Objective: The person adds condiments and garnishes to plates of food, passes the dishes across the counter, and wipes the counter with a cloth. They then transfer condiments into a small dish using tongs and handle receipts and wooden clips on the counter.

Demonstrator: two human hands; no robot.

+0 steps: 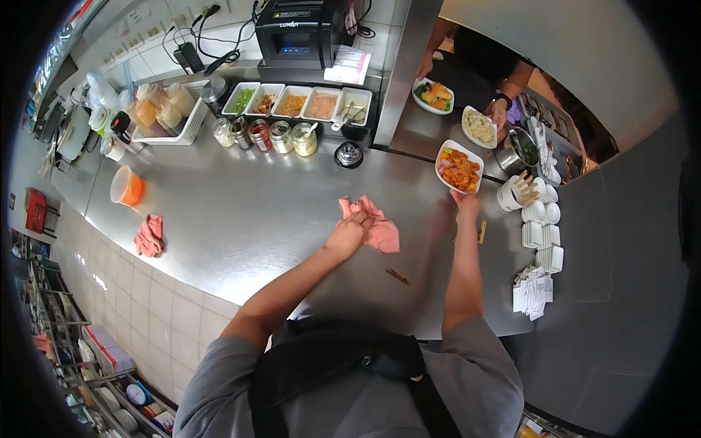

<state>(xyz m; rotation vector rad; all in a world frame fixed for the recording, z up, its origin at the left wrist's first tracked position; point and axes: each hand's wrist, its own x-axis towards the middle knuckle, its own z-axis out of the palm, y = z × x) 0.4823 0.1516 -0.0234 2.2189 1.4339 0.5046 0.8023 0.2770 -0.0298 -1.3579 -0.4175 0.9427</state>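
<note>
My left hand (349, 234) is closed on a crumpled pink cloth (381, 232) lying on the steel counter (241, 212). With my right hand (466, 206) I grip the near edge of a white bowl (440, 169) of orange-red saucy food, by the pass-through opening. Beyond it, another person's hands (498, 113) are at two more white bowls, one of pale rice-like food (479, 127) and one of orange and green food (434, 95). A wooden clothespin (397, 275) lies between my forearms, and another (482, 232) beside my right wrist.
Along the back stand a black printer (293, 33), several white trays of toppings (294, 101), jars (259, 135) and a silver call bell (348, 155). Small white dishes (549, 259) and a cup of wooden sticks (509, 197) line the right edge. An orange tub (128, 187) and second pink cloth (149, 236) sit left.
</note>
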